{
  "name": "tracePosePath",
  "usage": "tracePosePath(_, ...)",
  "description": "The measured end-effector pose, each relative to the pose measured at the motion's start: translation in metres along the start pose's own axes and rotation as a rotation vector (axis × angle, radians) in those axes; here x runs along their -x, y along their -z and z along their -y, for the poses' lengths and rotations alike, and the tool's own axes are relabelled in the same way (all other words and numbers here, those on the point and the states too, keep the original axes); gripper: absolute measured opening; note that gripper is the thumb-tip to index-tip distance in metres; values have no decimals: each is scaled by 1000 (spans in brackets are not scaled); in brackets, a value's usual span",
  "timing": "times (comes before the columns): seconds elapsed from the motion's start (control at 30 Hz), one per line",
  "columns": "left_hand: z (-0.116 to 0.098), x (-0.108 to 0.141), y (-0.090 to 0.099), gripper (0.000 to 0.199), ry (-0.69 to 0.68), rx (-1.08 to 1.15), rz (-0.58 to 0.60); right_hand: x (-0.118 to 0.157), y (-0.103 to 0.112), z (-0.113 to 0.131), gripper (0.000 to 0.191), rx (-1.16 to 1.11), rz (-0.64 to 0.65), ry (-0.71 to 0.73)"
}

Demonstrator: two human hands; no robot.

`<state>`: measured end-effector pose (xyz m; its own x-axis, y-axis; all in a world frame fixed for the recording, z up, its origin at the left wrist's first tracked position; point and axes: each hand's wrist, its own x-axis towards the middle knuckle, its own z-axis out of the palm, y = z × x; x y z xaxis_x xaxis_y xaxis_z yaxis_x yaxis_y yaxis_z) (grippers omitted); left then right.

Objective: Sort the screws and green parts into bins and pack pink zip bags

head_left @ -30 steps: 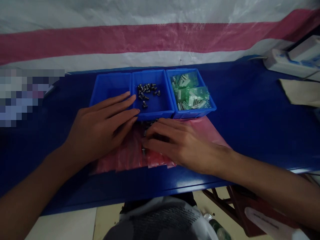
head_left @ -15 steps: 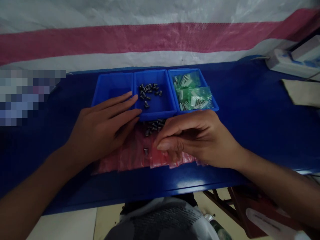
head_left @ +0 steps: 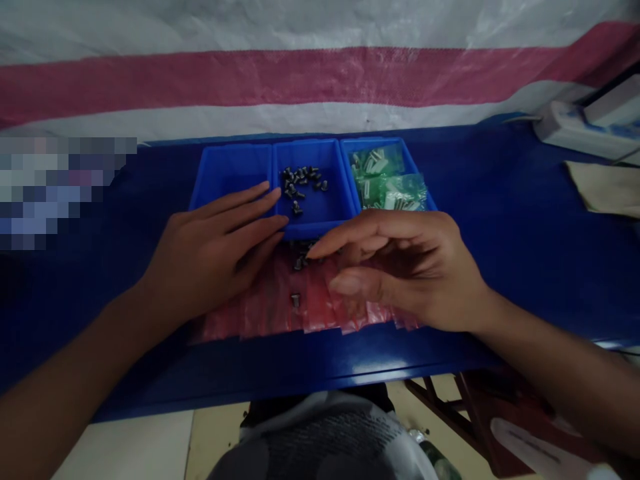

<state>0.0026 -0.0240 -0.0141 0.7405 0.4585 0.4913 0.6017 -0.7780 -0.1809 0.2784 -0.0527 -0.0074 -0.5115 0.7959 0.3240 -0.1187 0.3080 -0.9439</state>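
My left hand point(head_left: 215, 250) lies flat, its fingertips on the front part of a blue divided plastic tray point(head_left: 313, 227) and its palm over pink plastic bags point(head_left: 265, 310). It holds nothing. My right hand point(head_left: 405, 270) hovers above the bags with thumb and fingers apart and nothing visible between them. Small metal bolts point(head_left: 301, 183) lie scattered in the tray's middle compartment. A second bunch of bolts point(head_left: 300, 253) sits on the bags just below the tray, partly under my right fingertips. One lone bolt point(head_left: 295, 301) stands apart on the pink plastic.
Green packets of metal parts point(head_left: 385, 180) fill the tray's right compartment. Behind the blue table point(head_left: 500, 293) hangs a striped woven tarp point(head_left: 320, 77). A white power strip point(head_left: 575, 130) and a beige cloth point(head_left: 607, 190) lie at the right. A pixelated patch covers the far left.
My right hand has lifted off the bolts on the bags and moved right, its fingers opening. My left hand has barely moved. The whole scene has shifted slightly right in view.
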Motion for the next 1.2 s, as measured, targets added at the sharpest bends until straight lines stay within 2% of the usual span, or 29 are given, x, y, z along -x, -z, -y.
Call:
tracePosePath(0.07,-2,-1,0,18,12,-10,-27,-1,0,-1,5,14,-8,-70)
tracePosePath(0.13,-3,-2,1,17,12,-15,-39,-2,2,-3,19,4,-29,-144)
tracePosePath(0.2,-3,-2,0,16,8,-23,-37,-4,3,-6,20,-34,-92,-174)
tracePosePath(0.27,-3,-2,0,16,4,-32,-34,-4,6,-7,22,-36,-161,-147)
tracePosePath(0.33,-2,-1,-1,17,5,-34,-35,-3,7,-7,34,52,-180,-71)
tracePosePath(0.43,-3,-1,-2,18,18,-23,-30,0,4,-7,31,376,-59,147)
tracePosePath(0.53,-3,-1,-3,19,26,-11,-12,3,-5,-15,28,738,216,410)
tracePosePath(0.6,-3,0,-3,19,28,-9,-16,5,-11,-24,27,880,344,502)
tracePosePath(0.67,-2,0,-4,18,25,-5,-21,7,-15,-32,23,923,372,521)
tracePosePath(0.83,-2,0,-2,19,36,-1,-22,9,-23,-33,27,898,323,526)
tracePosePath(0.9,-2,0,-2,20,33,2,-23,9,-24,-29,29,853,279,485)
tracePosePath(1.0,-2,0,-2,20,20,1,-24,9,-23,-21,25,680,164,363)
tracePosePath(1.1,-2,1,-2,19,25,-7,-32,7,-15,-12,23,565,55,326)
tracePosePath(1.2,-3,1,-2,18,23,-24,-33,3,-8,-5,13,450,-137,200)
